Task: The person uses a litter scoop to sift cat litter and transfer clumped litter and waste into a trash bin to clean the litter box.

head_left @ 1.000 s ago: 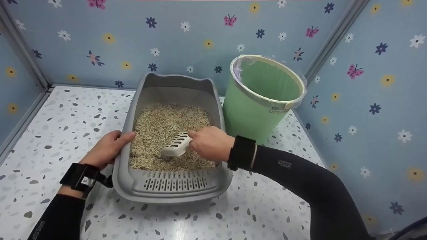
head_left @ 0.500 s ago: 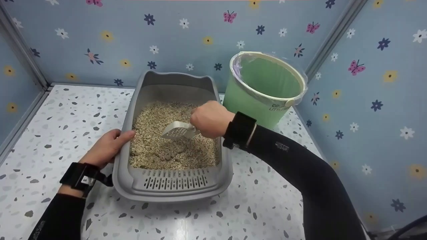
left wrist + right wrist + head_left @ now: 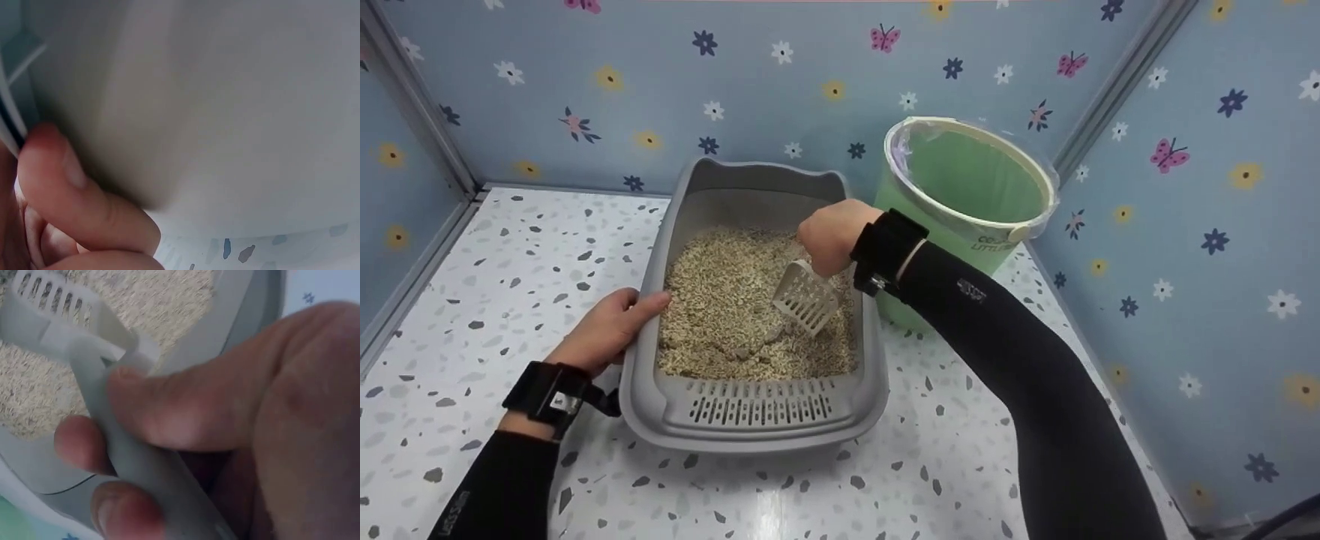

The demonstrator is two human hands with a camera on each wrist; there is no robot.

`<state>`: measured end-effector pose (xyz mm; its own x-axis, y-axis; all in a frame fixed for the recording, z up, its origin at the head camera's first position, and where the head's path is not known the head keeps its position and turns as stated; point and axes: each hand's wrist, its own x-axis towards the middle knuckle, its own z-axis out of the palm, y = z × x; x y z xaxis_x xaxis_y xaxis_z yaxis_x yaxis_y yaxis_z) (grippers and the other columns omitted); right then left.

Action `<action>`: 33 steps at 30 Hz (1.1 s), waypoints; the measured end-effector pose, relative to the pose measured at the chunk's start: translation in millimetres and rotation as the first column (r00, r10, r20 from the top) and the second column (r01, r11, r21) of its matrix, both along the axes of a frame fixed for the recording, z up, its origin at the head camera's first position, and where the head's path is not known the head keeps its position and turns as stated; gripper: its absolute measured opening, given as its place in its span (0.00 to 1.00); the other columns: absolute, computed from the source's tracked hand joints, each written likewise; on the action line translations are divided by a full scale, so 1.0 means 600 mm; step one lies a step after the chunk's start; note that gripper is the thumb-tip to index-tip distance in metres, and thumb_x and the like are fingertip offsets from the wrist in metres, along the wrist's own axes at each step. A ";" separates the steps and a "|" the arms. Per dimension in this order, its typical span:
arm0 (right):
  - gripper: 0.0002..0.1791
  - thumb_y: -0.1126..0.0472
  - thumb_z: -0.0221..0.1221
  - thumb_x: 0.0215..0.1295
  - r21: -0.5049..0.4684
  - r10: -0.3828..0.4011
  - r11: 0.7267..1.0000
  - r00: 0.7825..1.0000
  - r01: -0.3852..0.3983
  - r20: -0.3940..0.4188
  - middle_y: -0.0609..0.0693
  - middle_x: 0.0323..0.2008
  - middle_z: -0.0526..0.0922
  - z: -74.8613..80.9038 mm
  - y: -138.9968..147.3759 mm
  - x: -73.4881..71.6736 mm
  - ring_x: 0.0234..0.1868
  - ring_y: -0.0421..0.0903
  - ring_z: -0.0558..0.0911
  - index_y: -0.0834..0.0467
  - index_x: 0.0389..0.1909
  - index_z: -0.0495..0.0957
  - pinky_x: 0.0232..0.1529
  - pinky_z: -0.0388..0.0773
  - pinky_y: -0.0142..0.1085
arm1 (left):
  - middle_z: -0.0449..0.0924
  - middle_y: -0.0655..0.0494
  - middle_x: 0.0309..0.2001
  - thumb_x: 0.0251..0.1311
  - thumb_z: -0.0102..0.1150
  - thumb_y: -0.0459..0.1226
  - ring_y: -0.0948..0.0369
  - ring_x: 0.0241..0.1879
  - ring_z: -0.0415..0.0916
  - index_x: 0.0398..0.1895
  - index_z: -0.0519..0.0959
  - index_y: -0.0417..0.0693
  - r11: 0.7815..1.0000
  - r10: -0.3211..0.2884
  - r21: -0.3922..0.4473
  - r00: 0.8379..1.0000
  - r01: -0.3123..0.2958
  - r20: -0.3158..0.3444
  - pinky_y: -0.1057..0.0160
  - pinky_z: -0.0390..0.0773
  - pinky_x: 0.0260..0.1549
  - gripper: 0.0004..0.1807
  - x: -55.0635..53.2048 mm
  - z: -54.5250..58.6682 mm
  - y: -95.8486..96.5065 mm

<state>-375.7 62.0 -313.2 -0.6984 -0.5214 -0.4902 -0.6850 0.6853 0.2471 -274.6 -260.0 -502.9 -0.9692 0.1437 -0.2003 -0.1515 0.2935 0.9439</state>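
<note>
A grey litter box (image 3: 765,435) with tan pellet litter (image 3: 720,300) stands on the speckled table. At its left rim my left hand (image 3: 604,330) grips the edge, thumb over the top; the left wrist view shows curled fingers (image 3: 84,197) under the rim against the outer wall. My right hand (image 3: 840,232) holds a slotted litter scoop (image 3: 806,300) over the right part of the litter. Thumb and fingers wrap its handle (image 3: 146,467) in the right wrist view. The scoop's slotted end points toward the front of the box, and darker clumps (image 3: 771,335) lie in the litter beside it.
A green bin (image 3: 915,202) lined with a clear bag stands close against the box's back right side, partly behind my right wrist. Flowered panels (image 3: 780,82) close off the back and both sides. A dark cable (image 3: 1286,517) shows at the lower right.
My right hand has moved away toward the back of the box, and the scoop has swung from pointing left to pointing toward the front right. The left hand keeps its grip on the rim.
</note>
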 end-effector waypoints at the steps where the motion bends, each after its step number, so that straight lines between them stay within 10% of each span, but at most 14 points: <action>1: 0.16 0.68 0.53 0.68 0.001 -0.019 1.000 0.999 0.019 0.032 0.44 0.22 0.56 -0.002 -0.001 -0.007 0.25 0.45 0.56 0.50 0.21 0.64 0.29 0.57 0.41 | 0.74 0.49 0.41 0.83 0.53 0.63 0.60 0.28 0.75 0.58 0.68 0.37 1.000 0.000 0.000 1.000 0.000 0.000 0.61 0.81 0.22 0.35 0.000 -0.001 0.000; 13: 0.14 0.67 0.59 0.62 -0.116 -0.018 0.992 0.949 0.057 0.315 0.42 0.16 0.71 -0.036 0.032 -0.050 0.19 0.40 0.66 0.54 0.17 0.80 0.25 0.65 0.33 | 0.74 0.48 0.42 0.83 0.54 0.63 0.59 0.30 0.79 0.58 0.68 0.35 1.000 0.002 0.023 1.000 -0.002 0.004 0.60 0.85 0.25 0.36 0.000 0.000 0.001; 33: 0.15 0.61 0.61 0.83 -0.303 -0.073 0.863 0.692 0.405 0.718 0.49 0.26 0.81 -0.138 0.037 0.020 0.23 0.40 0.73 0.61 0.33 0.85 0.27 0.72 0.31 | 0.74 0.51 0.38 0.83 0.54 0.63 0.63 0.24 0.70 0.55 0.69 0.37 1.000 0.003 0.021 1.000 -0.002 -0.010 0.64 0.76 0.19 0.34 0.000 -0.002 0.000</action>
<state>-363.6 84.2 -396.1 -0.4022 -0.6441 -0.6507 -0.3439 0.7650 -0.5446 -274.8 -259.8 -504.3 -0.9715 0.1453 -0.1873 -0.1426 0.2732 0.9513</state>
